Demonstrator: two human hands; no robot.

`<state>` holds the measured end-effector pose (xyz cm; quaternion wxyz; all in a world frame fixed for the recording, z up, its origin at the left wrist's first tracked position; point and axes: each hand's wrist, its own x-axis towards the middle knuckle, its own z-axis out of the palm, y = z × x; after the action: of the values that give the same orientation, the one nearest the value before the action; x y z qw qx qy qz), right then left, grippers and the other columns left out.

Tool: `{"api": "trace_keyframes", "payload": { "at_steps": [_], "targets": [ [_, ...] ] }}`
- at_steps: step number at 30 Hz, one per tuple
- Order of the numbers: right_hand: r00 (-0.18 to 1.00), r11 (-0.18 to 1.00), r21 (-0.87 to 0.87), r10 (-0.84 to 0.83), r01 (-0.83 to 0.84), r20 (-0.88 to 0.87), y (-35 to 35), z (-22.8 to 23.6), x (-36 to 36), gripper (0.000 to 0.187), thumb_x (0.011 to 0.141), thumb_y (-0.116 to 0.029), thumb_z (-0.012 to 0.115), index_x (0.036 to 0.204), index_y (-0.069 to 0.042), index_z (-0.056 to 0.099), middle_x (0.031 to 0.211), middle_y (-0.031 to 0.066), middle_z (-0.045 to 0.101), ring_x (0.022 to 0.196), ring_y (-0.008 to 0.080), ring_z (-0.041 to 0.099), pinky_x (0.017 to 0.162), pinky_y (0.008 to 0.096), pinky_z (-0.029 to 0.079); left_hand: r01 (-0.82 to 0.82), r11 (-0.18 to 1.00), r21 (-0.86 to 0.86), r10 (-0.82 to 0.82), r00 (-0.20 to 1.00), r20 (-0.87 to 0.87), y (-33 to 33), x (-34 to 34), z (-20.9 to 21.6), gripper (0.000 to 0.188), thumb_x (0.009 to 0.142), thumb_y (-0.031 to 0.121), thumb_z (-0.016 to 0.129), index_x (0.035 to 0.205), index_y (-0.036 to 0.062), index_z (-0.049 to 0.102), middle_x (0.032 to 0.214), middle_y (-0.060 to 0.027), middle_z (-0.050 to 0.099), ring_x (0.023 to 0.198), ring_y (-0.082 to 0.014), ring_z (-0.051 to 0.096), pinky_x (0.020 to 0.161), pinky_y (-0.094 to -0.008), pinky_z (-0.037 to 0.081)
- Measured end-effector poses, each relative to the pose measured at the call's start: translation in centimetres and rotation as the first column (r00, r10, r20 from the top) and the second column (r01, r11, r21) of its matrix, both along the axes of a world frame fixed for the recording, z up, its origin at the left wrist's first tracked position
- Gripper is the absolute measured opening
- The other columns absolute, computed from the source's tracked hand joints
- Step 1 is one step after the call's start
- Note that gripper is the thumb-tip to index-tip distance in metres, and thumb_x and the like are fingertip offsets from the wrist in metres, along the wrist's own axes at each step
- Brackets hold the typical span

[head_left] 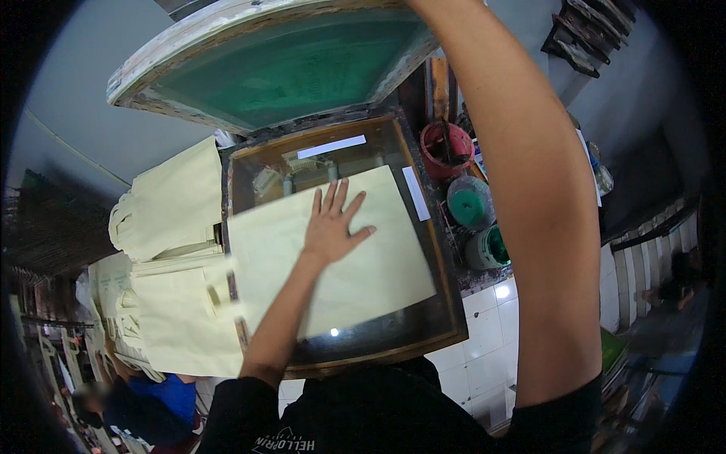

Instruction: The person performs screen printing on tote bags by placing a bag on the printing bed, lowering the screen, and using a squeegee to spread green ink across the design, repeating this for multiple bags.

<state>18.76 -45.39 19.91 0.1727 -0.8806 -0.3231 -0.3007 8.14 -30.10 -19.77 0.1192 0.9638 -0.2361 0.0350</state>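
Observation:
My left hand lies flat with its fingers spread on a cream cloth piece, which looks like the handled bags stacked at the left. The cloth sits tilted on a glass-topped table with a wooden edge. Above the far side of the table, a screen-printing frame with green mesh is raised at a slant. My right arm reaches up to the frame's right end at the picture's top edge. The right hand itself is out of sight, so its grip is hidden.
Two stacks of cream bags stand left of the table. At its right are a pink bucket, a container with a green lid or paint and a tub of green paint. Another person is at the lower left.

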Motion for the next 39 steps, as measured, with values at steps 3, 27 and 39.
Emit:
{"api": "trace_keyframes", "payload": {
  "at_steps": [3,27,39],
  "targets": [
    [1.0,1.0,0.002,0.01,-0.01,0.012,0.0,0.0,-0.3,0.047,0.085,-0.038,0.075,0.104,0.006,0.075,0.103,0.0273,0.073,0.097,0.0402,0.07,0.088,0.0458,0.054,-0.004,1.0,-0.016,0.003,0.998,-0.06,0.5,3.3,1.4,0.081,0.092,0.066,0.055,0.156,0.0193,0.038,0.166,-0.0204,0.02,0.155,-0.0387,0.013,0.125,-0.0558,0.007],
    [0.994,0.984,-0.16,-0.065,0.079,0.088,2.2,-0.3,4.7,0.035,0.089,-0.049,0.067,0.119,-0.032,0.076,0.122,0.0037,0.073,0.117,0.0253,0.067,0.097,0.0482,0.044,-0.163,0.986,-0.037,0.146,0.948,-0.282,-6.1,7.0,-0.3,0.094,0.089,0.06,0.055,0.159,0.0056,0.025,0.168,-0.0169,0.017,0.156,-0.0324,-0.007,0.122,-0.0578,-0.009],
    [0.996,0.978,-0.198,-0.059,0.069,0.061,1.7,-0.4,4.6,0.038,0.091,-0.049,0.064,0.122,-0.03,0.075,0.126,0.0049,0.072,0.12,0.0258,0.065,0.102,0.0555,0.042,-0.297,0.951,0.09,0.309,0.876,-0.369,-7.8,6.5,1.4,0.102,0.088,0.061,0.057,0.164,0.0136,0.009,0.17,-0.0152,-0.004,0.156,-0.0406,-0.009,0.121,-0.0661,-0.002]
  ]
}}
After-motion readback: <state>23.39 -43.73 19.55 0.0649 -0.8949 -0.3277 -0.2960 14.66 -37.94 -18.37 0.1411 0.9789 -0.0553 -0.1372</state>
